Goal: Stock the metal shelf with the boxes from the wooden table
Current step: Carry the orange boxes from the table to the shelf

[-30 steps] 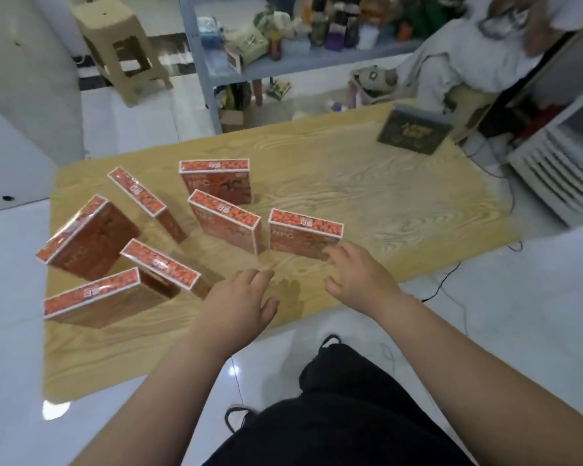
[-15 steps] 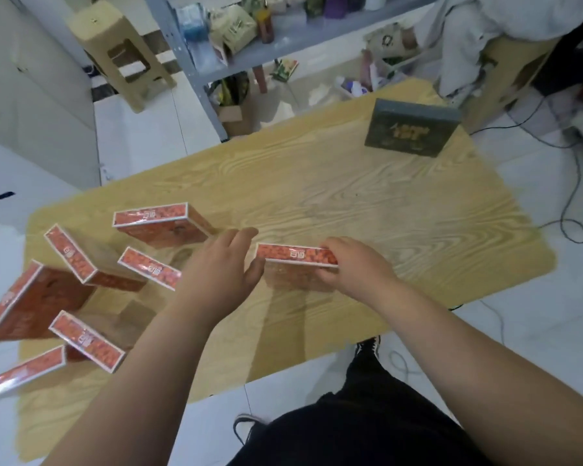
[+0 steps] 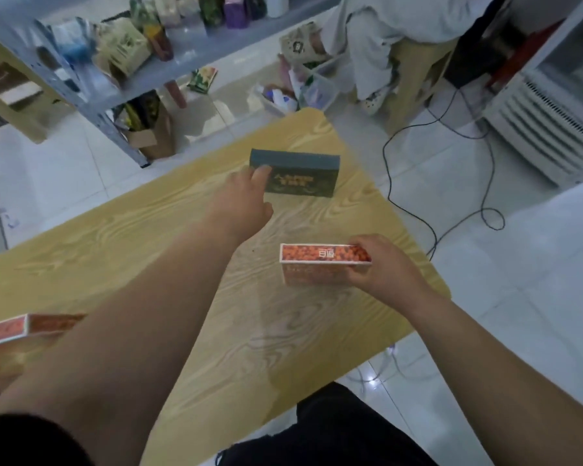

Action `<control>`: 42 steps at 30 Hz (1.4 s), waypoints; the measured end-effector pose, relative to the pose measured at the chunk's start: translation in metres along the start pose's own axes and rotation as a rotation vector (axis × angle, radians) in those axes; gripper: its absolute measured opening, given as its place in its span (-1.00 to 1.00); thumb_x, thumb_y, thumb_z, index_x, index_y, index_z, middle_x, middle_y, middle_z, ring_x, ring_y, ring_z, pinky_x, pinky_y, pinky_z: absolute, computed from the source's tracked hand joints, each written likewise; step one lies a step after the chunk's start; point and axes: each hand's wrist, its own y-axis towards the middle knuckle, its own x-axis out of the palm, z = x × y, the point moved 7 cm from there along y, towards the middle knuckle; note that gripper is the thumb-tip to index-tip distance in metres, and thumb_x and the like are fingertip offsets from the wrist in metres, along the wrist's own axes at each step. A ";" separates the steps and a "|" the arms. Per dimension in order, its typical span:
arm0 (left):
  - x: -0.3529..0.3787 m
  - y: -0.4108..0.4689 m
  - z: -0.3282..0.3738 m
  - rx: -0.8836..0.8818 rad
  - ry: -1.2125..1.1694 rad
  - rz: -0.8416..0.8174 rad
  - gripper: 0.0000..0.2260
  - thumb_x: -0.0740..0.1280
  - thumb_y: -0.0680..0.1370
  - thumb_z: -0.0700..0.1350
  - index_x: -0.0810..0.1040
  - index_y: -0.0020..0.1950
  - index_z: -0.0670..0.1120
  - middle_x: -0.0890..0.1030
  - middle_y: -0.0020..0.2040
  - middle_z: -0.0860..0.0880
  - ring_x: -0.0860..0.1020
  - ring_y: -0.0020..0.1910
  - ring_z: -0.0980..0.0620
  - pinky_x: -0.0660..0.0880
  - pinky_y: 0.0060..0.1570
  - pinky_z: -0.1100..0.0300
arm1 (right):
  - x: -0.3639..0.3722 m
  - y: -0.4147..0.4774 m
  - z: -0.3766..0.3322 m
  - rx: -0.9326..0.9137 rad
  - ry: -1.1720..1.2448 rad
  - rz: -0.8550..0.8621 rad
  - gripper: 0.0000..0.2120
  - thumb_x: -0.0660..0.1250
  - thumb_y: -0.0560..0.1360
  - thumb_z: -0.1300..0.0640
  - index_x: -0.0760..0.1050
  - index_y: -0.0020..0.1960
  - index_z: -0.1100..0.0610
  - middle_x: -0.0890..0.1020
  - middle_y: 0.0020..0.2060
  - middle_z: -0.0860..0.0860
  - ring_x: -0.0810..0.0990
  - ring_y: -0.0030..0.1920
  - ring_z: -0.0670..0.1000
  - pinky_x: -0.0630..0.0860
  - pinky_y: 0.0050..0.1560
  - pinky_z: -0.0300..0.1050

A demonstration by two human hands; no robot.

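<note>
Head view: right grip (image 3: 381, 269) holds orange box (image 3: 318, 264), left grip (image 3: 246, 196) wide, touching dark box (image 3: 303, 174) on bench (image 3: 142, 250), likely to carry both shelfward.

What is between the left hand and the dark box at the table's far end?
Nothing visible. The left hand is at the dark box, fingertips over its left end. The right hand holds an orange box, well clear to the side.

Dim, bluish light — soft motion blur, wide-angle bending at edges.
</note>
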 end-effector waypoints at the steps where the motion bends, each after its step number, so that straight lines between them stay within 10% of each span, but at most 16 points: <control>1: 0.000 0.019 0.006 0.021 0.016 0.021 -0.37 0.34 0.51 -0.10 0.21 0.55 -0.07 0.36 0.39 -0.18 0.37 0.33 -0.25 0.43 0.26 -0.15 | -0.002 0.003 0.004 0.005 0.023 0.008 -0.49 0.47 0.41 0.01 0.49 0.34 -0.01 0.54 0.12 -0.06 0.52 0.06 -0.07 0.53 0.06 -0.10; 15: 0.029 0.033 -0.031 0.017 0.187 -0.125 -0.65 0.34 0.55 -0.14 0.33 0.29 -0.05 0.47 0.19 -0.15 0.45 0.15 -0.21 0.45 -0.03 -0.12 | 0.025 0.011 0.041 0.238 0.578 -0.056 -0.57 0.63 0.36 0.10 0.48 0.08 -0.13 0.68 -0.08 -0.22 0.60 -0.08 -0.36 0.46 -0.15 -0.39; 25: 0.051 -0.211 -0.124 -0.642 -0.737 -0.061 -0.68 0.38 0.57 0.05 0.52 0.33 0.20 0.52 0.18 0.02 0.52 0.14 -0.03 0.51 0.17 -0.07 | 0.049 0.040 -0.004 0.288 0.856 -0.180 -0.75 0.37 0.57 0.28 0.46 0.14 -0.01 0.65 -0.01 -0.05 0.68 -0.06 -0.03 0.61 -0.03 -0.05; 33: 0.081 -0.410 -0.119 -0.992 -1.339 0.354 -0.65 0.54 0.35 -0.01 0.67 0.13 0.10 0.66 0.09 -0.14 0.66 0.06 -0.15 0.61 0.07 -0.13 | 0.095 0.029 -0.112 0.087 0.686 -0.468 -0.79 0.35 0.36 0.09 0.51 -0.01 0.03 0.67 -0.21 -0.06 0.63 -0.19 -0.07 0.49 -0.14 -0.12; 42: 0.163 -0.656 -0.071 -1.414 -1.611 0.939 -0.85 0.33 0.62 -0.08 0.52 0.16 -0.08 0.62 -0.02 -0.14 0.65 -0.22 0.02 0.59 -0.31 0.15 | 0.199 -0.118 -0.232 -0.189 0.359 -0.762 -0.73 0.37 0.35 -0.06 0.52 0.02 -0.03 0.69 -0.07 0.00 0.67 -0.06 0.02 0.56 0.04 -0.01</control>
